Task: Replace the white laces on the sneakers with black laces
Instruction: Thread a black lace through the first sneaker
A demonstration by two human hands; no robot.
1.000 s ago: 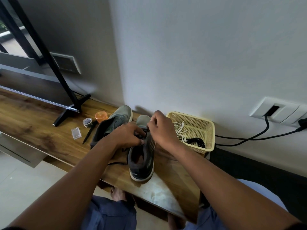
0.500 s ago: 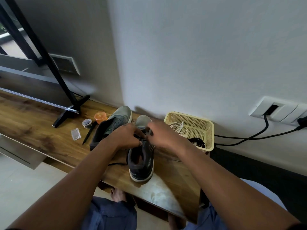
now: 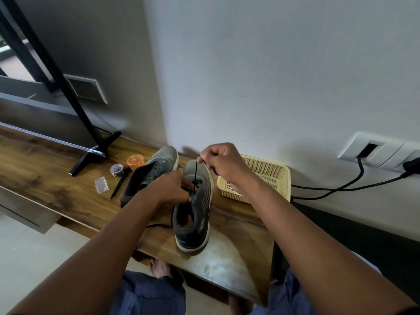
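Wooden table (image 3: 56,196) set against a pale wall; contents counted as follows
Sneakers, two, grey with white soles: near sneaker (image 3: 193,214) stood toe toward the wall at the table's front edge; far sneaker (image 3: 152,171) just beside it on the left, partly behind the left forearm
Black lace (image 3: 195,171), one seen in use: drawn taut upward from the near sneaker's eyelets; a loose length trailed on the table left of the heel
Hands, two: right hand (image 3: 223,162) raised above the toe, fingers pinched closed on the lace's upper end; left hand (image 3: 172,187) curled closed on the near sneaker's lacing area
Basket (image 3: 268,173), one, cream plastic mesh, right of the near sneaker by the wall; contents hidden by the right arm
Small items left of the sneakers: orange lid (image 3: 135,161), one; tape roll (image 3: 117,170), one; black pen (image 3: 119,186), one; clear plastic box (image 3: 101,184), one
Black stand foot (image 3: 95,153), one, at the table's rear left
Wall socket plate (image 3: 381,148), one, with two black cables running from it
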